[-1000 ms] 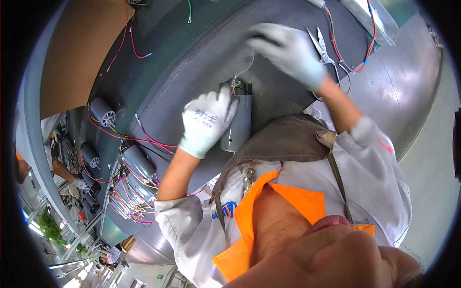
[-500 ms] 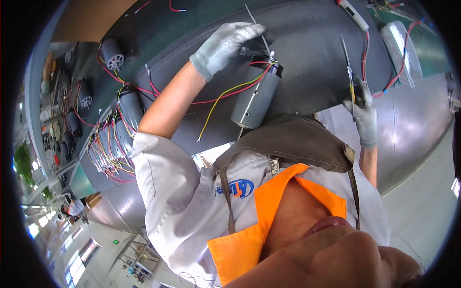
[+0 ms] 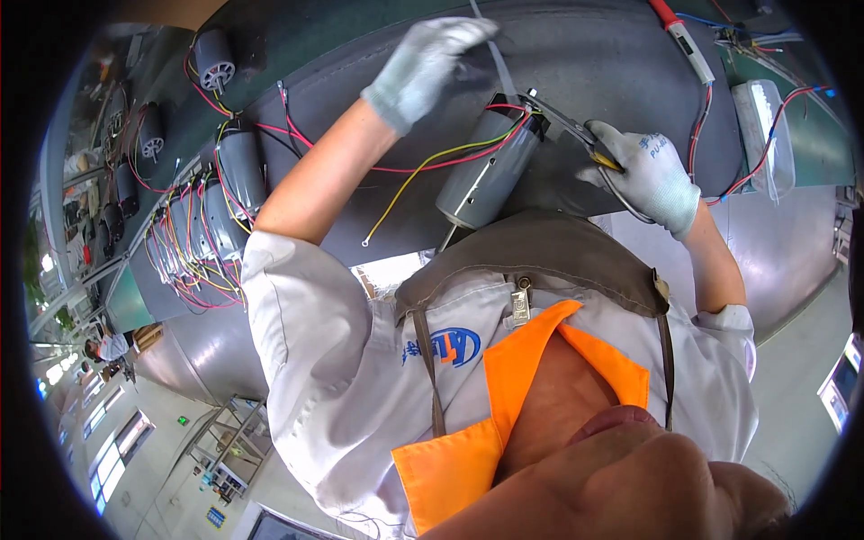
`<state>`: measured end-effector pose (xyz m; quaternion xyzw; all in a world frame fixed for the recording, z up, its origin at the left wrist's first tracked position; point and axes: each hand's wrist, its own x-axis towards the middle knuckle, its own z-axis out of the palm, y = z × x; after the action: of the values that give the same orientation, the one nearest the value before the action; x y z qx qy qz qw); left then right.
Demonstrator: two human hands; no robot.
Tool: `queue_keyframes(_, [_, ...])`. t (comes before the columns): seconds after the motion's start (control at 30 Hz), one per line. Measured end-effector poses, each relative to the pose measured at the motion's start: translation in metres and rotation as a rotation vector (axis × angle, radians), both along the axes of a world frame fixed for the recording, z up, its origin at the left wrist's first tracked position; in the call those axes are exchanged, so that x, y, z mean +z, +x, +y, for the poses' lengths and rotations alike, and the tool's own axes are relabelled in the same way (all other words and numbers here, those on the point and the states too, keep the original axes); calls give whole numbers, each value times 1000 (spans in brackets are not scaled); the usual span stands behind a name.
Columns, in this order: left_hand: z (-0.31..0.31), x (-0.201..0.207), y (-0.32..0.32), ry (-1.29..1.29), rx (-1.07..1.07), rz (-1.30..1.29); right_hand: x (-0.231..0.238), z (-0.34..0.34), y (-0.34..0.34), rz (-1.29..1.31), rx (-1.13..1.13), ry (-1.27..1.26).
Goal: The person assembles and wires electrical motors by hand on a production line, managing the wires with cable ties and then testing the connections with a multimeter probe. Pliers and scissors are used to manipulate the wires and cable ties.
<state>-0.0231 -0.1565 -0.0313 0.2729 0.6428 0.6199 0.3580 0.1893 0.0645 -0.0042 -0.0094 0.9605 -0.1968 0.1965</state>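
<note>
Scissors [image 3: 565, 123] first; who's got them?

Right hand [image 3: 652, 175], clamped on the handles; from my end the blades reach the wired end of the grey motor [image 3: 472, 184]; can't tell if they touch.

Left hand [image 3: 427, 67]?

Blurred; I read its fingers as pinched together on a pale strip [image 3: 501, 70] that runs down to that same end.

Motor position?

Lying on the dark table [image 3: 594, 54], beside the apron [image 3: 540, 261]; yellow-green wire [image 3: 414, 175] trails leftward; more motors [image 3: 241, 166] at left.
</note>
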Motion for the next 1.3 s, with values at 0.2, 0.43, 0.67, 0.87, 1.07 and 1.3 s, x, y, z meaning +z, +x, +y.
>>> queue_keyframes(0.2, [-153, 66, 19, -101, -685, 288, -27, 35, 26, 232, -193, 388])
queue_keyframes(0.43, [-104, 0, 117, -431, 96, 1057, -51, -22, -14, -585, -496, -1064])
queue_keyframes(0.67, [-2, -40, 46, -241, 689, 1038, -77, -37, -163, 150, -372, -857])
queue_keyframes(0.87, [-26, -46, -136, -54, 671, -19, -45, -12, -171, 534, -298, -703])
queue_keyframes(1.07, [-64, -16, -2, 11, 615, -78, -41, 135, -40, 999, -1090, -420])
queue_keyframes(1.3, [-72, -28, 97, -59, 439, -525, -22, 229, -70, 734, -934, -916])
